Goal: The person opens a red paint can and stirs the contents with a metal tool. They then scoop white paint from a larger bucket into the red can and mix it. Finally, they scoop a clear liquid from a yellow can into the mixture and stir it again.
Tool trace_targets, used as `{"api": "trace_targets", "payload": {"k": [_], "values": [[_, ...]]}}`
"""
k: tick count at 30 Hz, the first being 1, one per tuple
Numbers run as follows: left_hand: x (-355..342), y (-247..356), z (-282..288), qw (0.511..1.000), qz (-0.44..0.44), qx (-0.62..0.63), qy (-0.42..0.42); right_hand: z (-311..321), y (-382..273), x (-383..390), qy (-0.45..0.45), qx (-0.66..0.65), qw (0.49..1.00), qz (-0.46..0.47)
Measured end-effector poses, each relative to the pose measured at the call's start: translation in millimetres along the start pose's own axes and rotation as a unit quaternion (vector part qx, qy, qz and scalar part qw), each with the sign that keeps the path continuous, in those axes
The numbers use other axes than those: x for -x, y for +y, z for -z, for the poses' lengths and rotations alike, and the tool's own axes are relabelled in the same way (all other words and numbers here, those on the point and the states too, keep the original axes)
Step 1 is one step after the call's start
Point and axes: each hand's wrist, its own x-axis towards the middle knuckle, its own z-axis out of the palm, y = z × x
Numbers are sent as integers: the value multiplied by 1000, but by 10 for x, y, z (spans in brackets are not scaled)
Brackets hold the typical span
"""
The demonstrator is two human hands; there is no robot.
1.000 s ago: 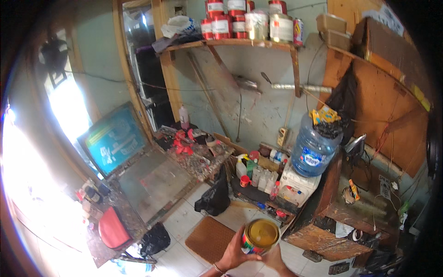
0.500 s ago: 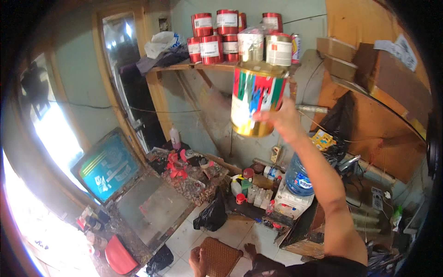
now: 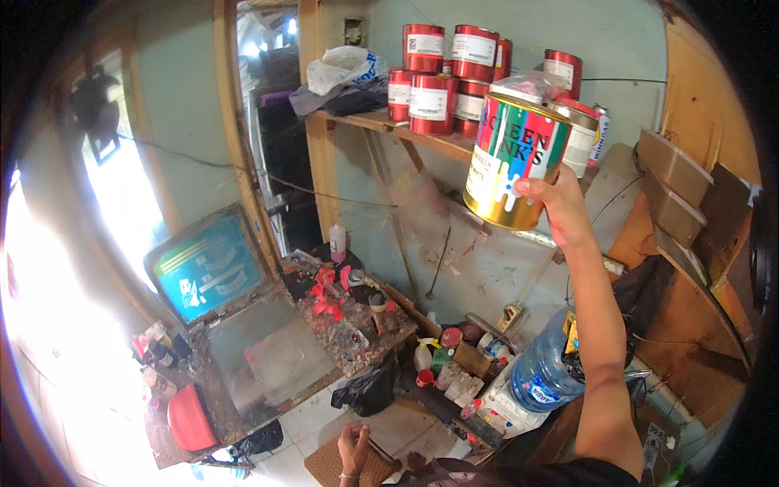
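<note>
My right hand grips a large ink can from its right side, thumb across the front. The can is gold metal with a label of coloured stripes and white drips. It is held up, slightly tilted, in front of the wall shelf, and hides part of that shelf's right end. Behind it on the shelf stand several red cans, a clear plastic bag and a pale can. Low at the front, my left hand is loosely closed above a woven brown stool, with nothing visible in it.
A white and blue plastic bag lies on dark cloth at the shelf's left end. Below are a worktable with a hinged blue screen frame, a cluttered side bench, a water bottle and several small containers. Cardboard leans at right.
The view has turned, so the shelf sits further right. My right hand still holds the can, now turned with its label facing me more squarely. My left hand stays low by the stool.
</note>
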Motion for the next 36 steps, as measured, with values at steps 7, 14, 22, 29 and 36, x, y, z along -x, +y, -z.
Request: {"api": "trace_targets", "payload": {"k": [7, 14, 22, 29, 36], "values": [[-84, 217, 192, 997, 2, -66, 44, -1073, 372, -610, -41, -69, 996, 34], [116, -213, 524, 984, 41, -121, 128, -2334, 1103, -2459, 75, 63, 990, 97], [183, -618, 708, 956, 20, -117, 268, -2999, 1564, -3953, 248, 194, 948, -49], [-172, -371, 578, 927, 133, -12, 350, -3053, 2061, -4415, 296, 264, 903, -167], [-177, -849, 854, 911, 173, -8, 375, -3020, 2404, -4769, 345, 262, 894, -117]]}}
